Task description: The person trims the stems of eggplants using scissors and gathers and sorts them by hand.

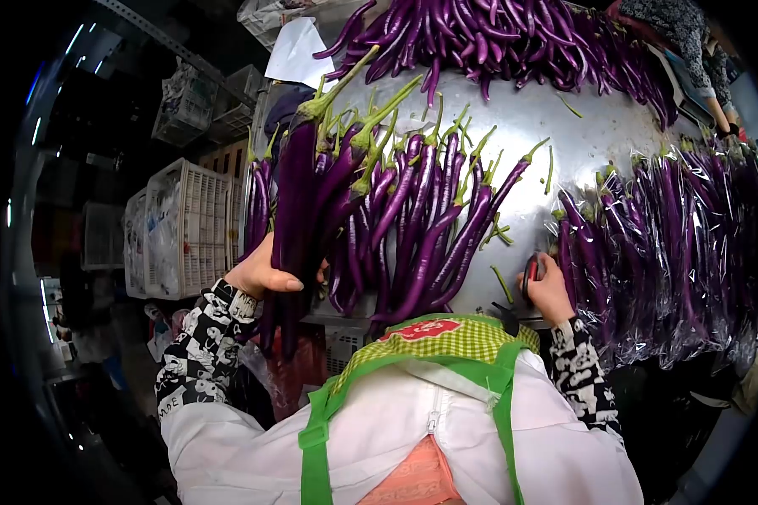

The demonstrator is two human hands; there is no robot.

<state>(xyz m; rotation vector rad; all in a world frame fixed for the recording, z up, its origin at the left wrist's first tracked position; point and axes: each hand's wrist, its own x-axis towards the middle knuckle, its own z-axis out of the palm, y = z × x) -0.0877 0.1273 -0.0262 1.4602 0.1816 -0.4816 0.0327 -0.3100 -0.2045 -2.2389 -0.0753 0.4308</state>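
My left hand (264,271) is closed around several long purple eggplants (295,194), raised in front of the table with their green stems up. Beside that bunch, more loose eggplants (421,219) lie side by side on the metal table, stems pointing away from me. My right hand (550,290) is closed on a tool with a red and black handle (531,269) at the table's near edge. Its working end is hidden, so I cannot tell its exact kind. Cut green stem pieces (500,231) lie between the loose eggplants and my right hand.
Eggplants in clear plastic bags (648,244) line the right side of the metal table (514,118). A large eggplant heap (480,38) covers the far side. White plastic crates (189,219) stand at the left. Another person's arm (716,109) reaches in at the upper right.
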